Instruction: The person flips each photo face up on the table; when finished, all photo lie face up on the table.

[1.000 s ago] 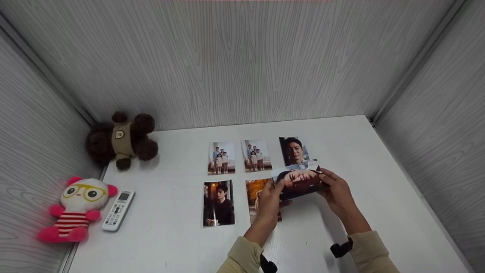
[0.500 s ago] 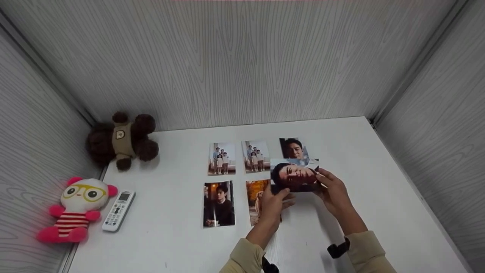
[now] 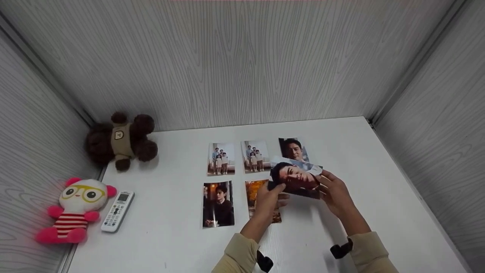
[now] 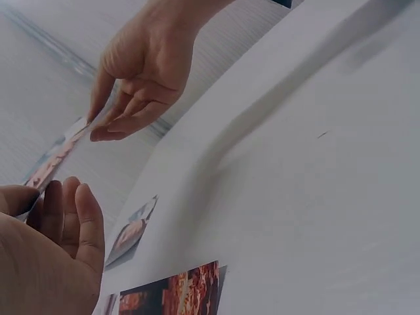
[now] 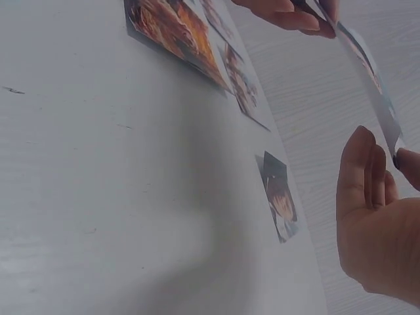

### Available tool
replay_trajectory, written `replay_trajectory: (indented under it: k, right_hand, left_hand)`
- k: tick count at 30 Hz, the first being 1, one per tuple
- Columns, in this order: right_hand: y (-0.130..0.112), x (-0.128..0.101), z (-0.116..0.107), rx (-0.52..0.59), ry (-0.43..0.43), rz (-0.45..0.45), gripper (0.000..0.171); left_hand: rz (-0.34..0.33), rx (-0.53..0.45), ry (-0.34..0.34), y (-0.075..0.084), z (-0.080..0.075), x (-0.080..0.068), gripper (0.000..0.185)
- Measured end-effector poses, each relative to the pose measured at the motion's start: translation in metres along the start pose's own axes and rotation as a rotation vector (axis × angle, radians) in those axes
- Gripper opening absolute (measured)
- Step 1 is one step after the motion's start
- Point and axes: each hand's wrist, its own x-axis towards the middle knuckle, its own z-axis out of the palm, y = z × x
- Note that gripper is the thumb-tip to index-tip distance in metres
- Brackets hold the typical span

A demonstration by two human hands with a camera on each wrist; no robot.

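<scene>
I hold a portrait photo point(image 3: 296, 177) of a dark-haired man above the white table point(image 3: 170, 235), lying sideways and face up. My left hand point(image 3: 276, 188) pinches its left edge, and my right hand point(image 3: 324, 182) pinches its right edge. The left wrist view shows the photo point(image 4: 56, 161) edge-on between my left hand point(image 4: 56, 220) and right hand point(image 4: 108, 121). In the right wrist view the photo point(image 5: 371, 72) spans from my right hand point(image 5: 384, 157) to the left hand point(image 5: 308, 16).
Five photos lie in two rows: two family shots point(image 3: 221, 158) point(image 3: 255, 156), a man's portrait point(image 3: 293, 148), a dark portrait point(image 3: 218, 204) and an orange photo point(image 3: 254, 191) under my left hand. A brown plush bear point(image 3: 121, 140), a pink plush point(image 3: 77, 210) and a white remote point(image 3: 117, 211) sit at the left.
The held photo has turned in my hands: its right end, raised a second ago, now sits lower than the left. Both hands kept their pinch and stayed in place.
</scene>
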Motion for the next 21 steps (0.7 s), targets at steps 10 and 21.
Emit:
replay_trajectory:
  k: [10,21]
  right_hand:
    - [0.004,-0.002,-0.001,-0.035,-0.019,-0.028,0.036]
    - [0.005,-0.001,0.002,-0.005,-0.023,-0.042,0.033]
  left_hand:
    - [-0.049,-0.198,-0.015,0.002,0.005,0.0,0.047]
    - [-0.007,-0.2,0.017,-0.01,0.016,-0.003,0.036]
